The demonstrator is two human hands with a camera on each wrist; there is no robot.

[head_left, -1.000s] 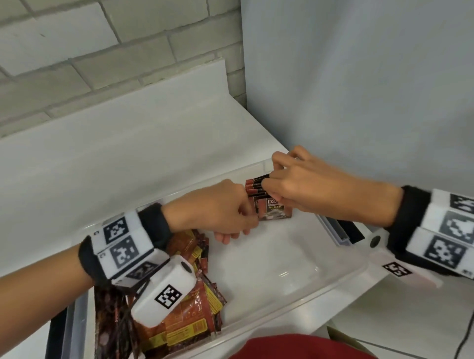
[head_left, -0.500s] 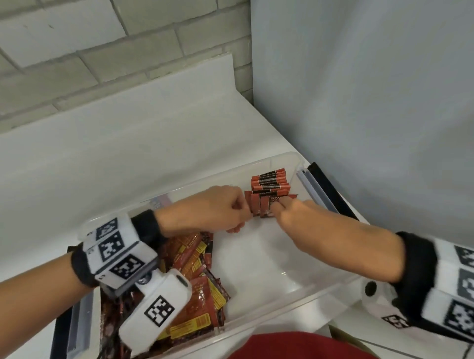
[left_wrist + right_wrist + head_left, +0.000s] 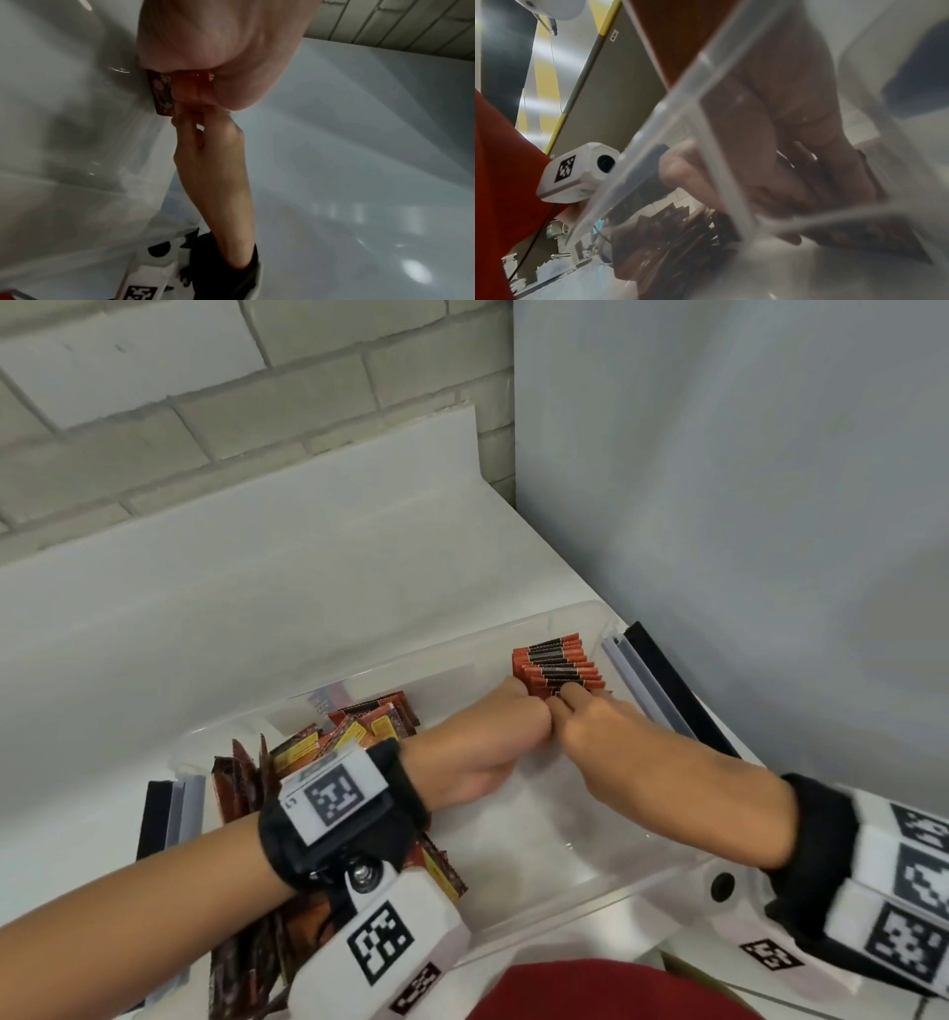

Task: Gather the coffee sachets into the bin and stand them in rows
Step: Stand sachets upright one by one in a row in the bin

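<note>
Red garment (image 3: 611,991): nearest the viewer, at the bottom edge of the head view.
Bin (image 3: 590,880): clear plastic, on the white desk (image 3: 308,588); its near wall blurs the right wrist view.
Loose sachets (image 3: 359,737): an unsorted heap at the bin's left end, some flat, some on edge, under the left forearm.
Left hand (image 3: 482,742): fingers curled, pressed against the near face of the standing sachets; the left wrist view shows it gripping a sachet's edge.
Right hand (image 3: 590,726): fingertips bunched and pinching at the same near face, touching the left hand; the exact hold is hidden.
Row of sachets (image 3: 560,667): standing on edge at the bin's far right corner, packed close, tops roughly level.
Step in hand (judged): seating the newest sachets against the row.
Technique (judged): keep both hands low on the pack, press toward the far wall, and let go only once the sachets stand unaided, since an unsupported near face may fan forward.
Wall (image 3: 744,505): grey panel behind the bin; brick to the left.
</note>
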